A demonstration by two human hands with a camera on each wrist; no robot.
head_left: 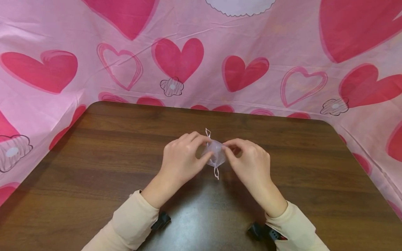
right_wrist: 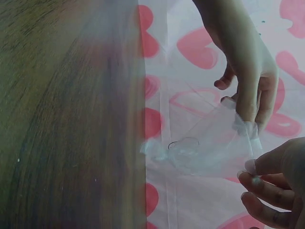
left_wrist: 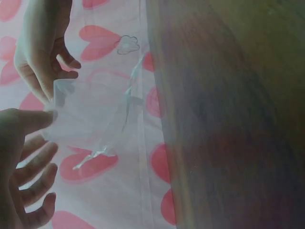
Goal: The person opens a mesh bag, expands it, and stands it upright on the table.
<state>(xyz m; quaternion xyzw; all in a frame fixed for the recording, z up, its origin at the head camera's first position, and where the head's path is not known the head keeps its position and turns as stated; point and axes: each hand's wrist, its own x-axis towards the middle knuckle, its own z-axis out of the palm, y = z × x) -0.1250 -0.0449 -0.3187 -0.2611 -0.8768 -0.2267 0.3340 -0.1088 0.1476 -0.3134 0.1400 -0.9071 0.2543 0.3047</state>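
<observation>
A small sheer white drawstring pouch (head_left: 216,153) is held up between both hands over the table. Its looped drawstring ends stick out at opposite sides, one far and one near. My left hand (head_left: 183,155) pinches the pouch's left edge between thumb and fingers. On the opposite edge, the thumb and forefinger of my right hand (head_left: 251,160) pinch the fabric. In the right wrist view the pouch (right_wrist: 209,148) hangs stretched between the hands, with a thin dark curved line showing through it. The left wrist view shows its cord (left_wrist: 127,98) along one side.
A dark brown wooden table (head_left: 94,167) with rounded far corners lies under the hands. Behind it and at both sides hangs a pink cloth (head_left: 213,45) printed with hearts and flowers. Black devices (head_left: 161,220) are strapped at both wrists, by the cream sleeves (head_left: 132,221).
</observation>
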